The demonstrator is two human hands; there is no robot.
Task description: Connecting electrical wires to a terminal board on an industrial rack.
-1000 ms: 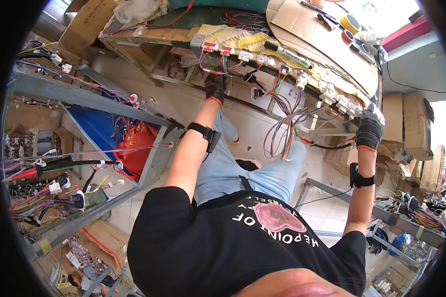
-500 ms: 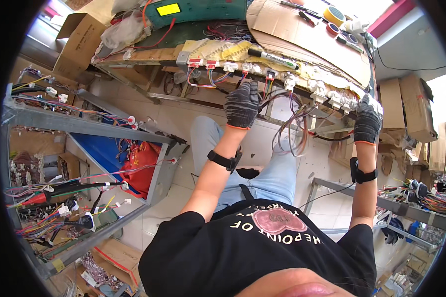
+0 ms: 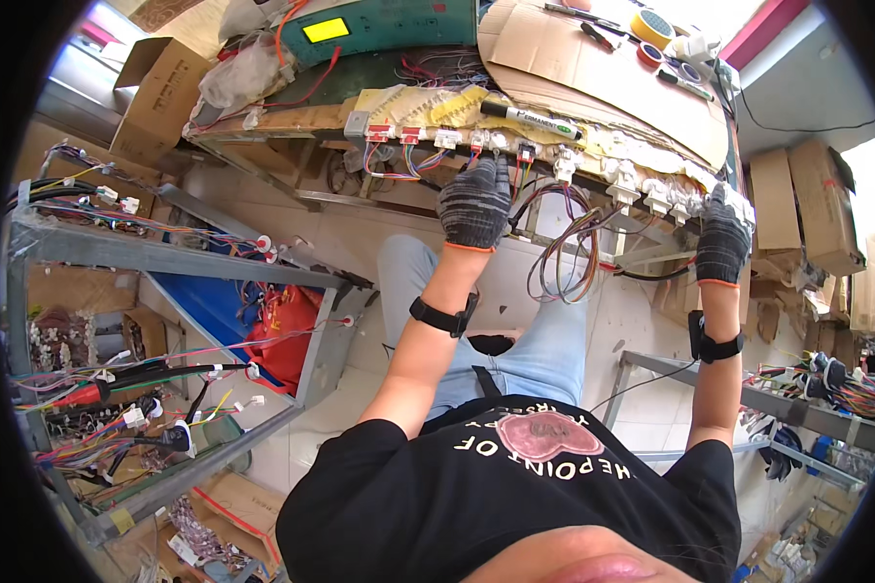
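Observation:
Both my hands wear dark grey striped knit gloves with orange cuffs. My left hand (image 3: 474, 206) is raised to the bench's front edge, its fingers closed just below a white connector (image 3: 497, 143); what they hold is hidden. A red connector (image 3: 476, 139) with wires sits beside those fingertips, and a black-and-red one (image 3: 525, 153) is to their right. Farther right, my right hand (image 3: 722, 236) is closed at the end of the connector row, fingertips against white connector housings (image 3: 687, 208); its grip is hidden. Looped wires (image 3: 566, 243) hang from the row between my hands.
A marker (image 3: 530, 120) lies behind the connectors on yellowed tape. A teal tester (image 3: 379, 44) with a lit yellow screen stands at the back left. Cardboard (image 3: 603, 73), tape rolls (image 3: 652, 27) and tools cover the right bench. Metal racks (image 3: 165, 251) with wire harnesses flank me.
My left hand stays at the connectors, its fingertips shifted slightly toward the white connector. My right hand has hardly moved. The whole view has shifted a little.

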